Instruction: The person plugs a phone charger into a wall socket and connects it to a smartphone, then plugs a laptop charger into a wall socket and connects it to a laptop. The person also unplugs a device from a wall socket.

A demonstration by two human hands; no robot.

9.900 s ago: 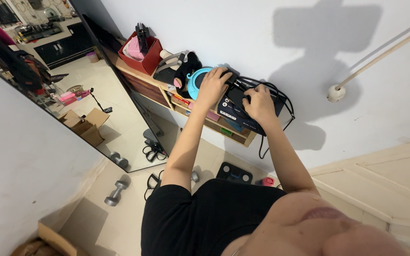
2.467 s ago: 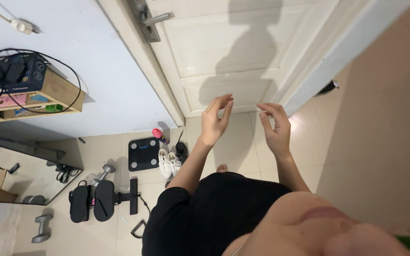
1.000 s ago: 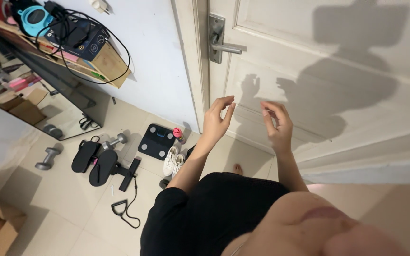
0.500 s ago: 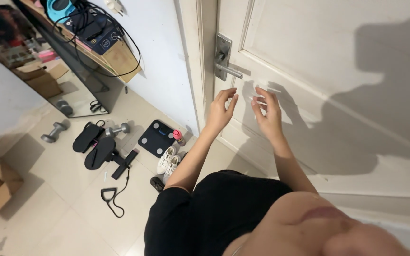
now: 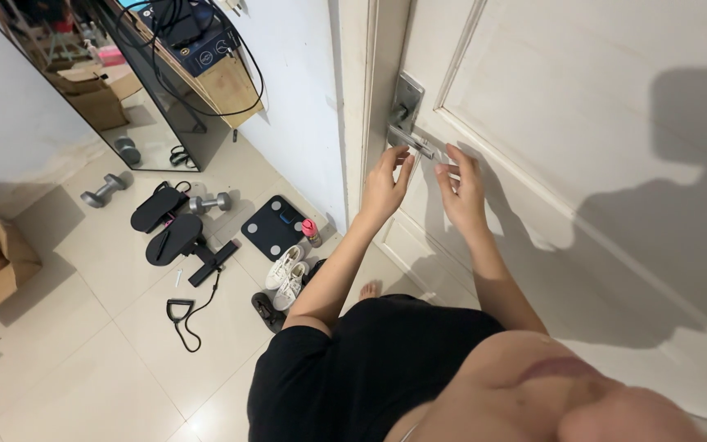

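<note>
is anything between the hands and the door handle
Nothing visible. The left hand has its fingertips right at the metal door handle, and the right hand is raised beside the lever's end, both bare and holding nothing.

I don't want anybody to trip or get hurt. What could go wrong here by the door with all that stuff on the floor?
The left hand and right hand are at the silver metal door handle. A bare foot is close to the white door, so the door might scrape the toes if it swings inward. The white sneakers and black slipper lie just behind, so a backward step might trip on them.
</note>
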